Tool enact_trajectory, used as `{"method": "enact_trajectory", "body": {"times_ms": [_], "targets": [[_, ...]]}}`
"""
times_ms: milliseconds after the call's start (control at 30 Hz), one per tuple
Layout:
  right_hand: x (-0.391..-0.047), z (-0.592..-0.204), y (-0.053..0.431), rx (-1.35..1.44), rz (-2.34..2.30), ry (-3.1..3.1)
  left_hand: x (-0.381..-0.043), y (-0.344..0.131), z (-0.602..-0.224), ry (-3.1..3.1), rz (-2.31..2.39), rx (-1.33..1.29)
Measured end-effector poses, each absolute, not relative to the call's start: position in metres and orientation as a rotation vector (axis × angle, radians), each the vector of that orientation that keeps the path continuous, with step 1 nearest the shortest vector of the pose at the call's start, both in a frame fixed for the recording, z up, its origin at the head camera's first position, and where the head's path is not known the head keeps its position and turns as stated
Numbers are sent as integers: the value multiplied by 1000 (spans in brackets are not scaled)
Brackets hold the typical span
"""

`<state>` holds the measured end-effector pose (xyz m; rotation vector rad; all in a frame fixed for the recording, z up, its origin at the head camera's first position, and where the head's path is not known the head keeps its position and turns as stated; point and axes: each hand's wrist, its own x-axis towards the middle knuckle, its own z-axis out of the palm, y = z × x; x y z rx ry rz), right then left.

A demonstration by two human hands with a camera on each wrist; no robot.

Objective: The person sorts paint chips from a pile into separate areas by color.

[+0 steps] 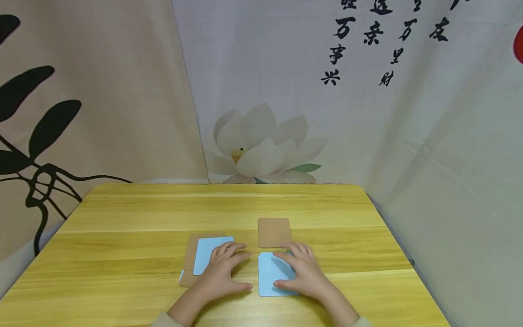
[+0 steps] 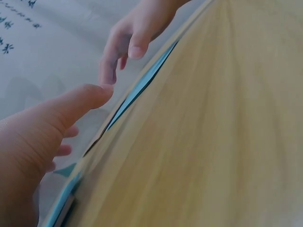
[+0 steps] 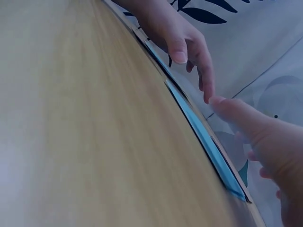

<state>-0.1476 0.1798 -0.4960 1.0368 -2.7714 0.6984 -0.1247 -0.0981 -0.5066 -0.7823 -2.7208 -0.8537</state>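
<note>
In the head view, my left hand [image 1: 222, 271] hovers at the right side of a light blue card [image 1: 207, 252], thumb and fingers spread apart with nothing between them. That blue card lies over brown cards [image 1: 190, 259], and a small blue corner [image 1: 181, 275] peeks out at their lower left. My right hand [image 1: 306, 274], likewise spread, is over the right part of a light blue card pile [image 1: 269, 277] with slightly uneven edges. Behind it lies a brown square card [image 1: 273, 231], its near right corner overlapped by my right fingertips. Both wrist views show the hands raised above the cards.
The cards lie on a light wooden table [image 1: 135, 213] with rounded far corners. Behind it hangs a pale cloth [image 1: 261, 68] printed with a lotus flower, dark leaves and black characters. Another pale cloth wall [image 1: 461, 159] runs along the right side.
</note>
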Motion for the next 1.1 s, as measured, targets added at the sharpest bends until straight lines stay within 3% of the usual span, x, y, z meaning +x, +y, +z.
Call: {"method": "enact_trajectory", "body": {"times_ms": [1100], "targets": [[-170, -496, 75, 1168, 700, -2777, -133, -196, -510, -2749, -892, -609]]}}
